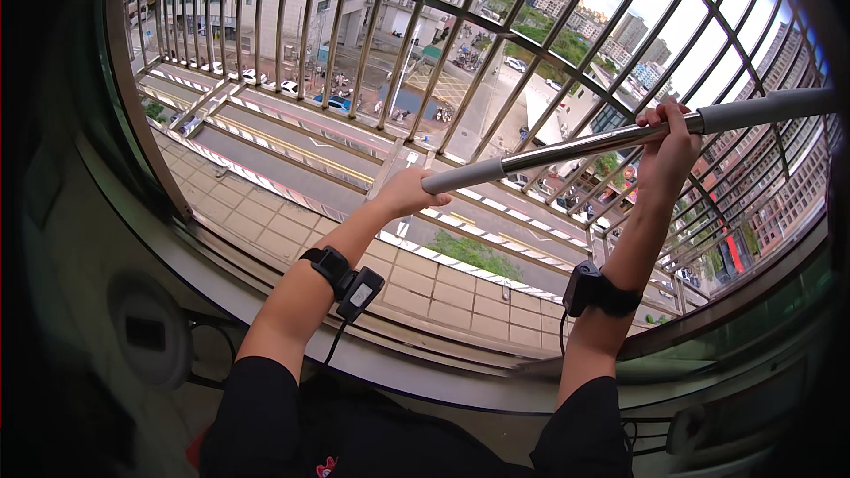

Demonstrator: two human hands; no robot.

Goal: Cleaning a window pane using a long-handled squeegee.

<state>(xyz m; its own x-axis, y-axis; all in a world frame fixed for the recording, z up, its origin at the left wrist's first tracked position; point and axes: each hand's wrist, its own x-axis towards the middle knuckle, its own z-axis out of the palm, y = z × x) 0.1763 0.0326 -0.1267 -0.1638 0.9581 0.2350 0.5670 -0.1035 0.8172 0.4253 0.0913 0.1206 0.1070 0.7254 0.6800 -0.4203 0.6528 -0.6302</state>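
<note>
pole (584, 146) slants before the window bars (509, 33); my left hand (412, 192) grips its lower end, my right hand (669, 143) curls round its middle; if either grip slackens, it could strike them

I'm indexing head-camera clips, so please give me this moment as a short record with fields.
Held item: long pole, shiny metal between grey sections
Left hand: closed around the pole's near grey end
Right hand: fingers curled around the metal, beside the farther grey section
Pole angle: slanted, its right end higher in the picture
Forearms: a black strapped device on the left and right
In front: metal bars, tiled ledge
Below: street with vehicles
</note>
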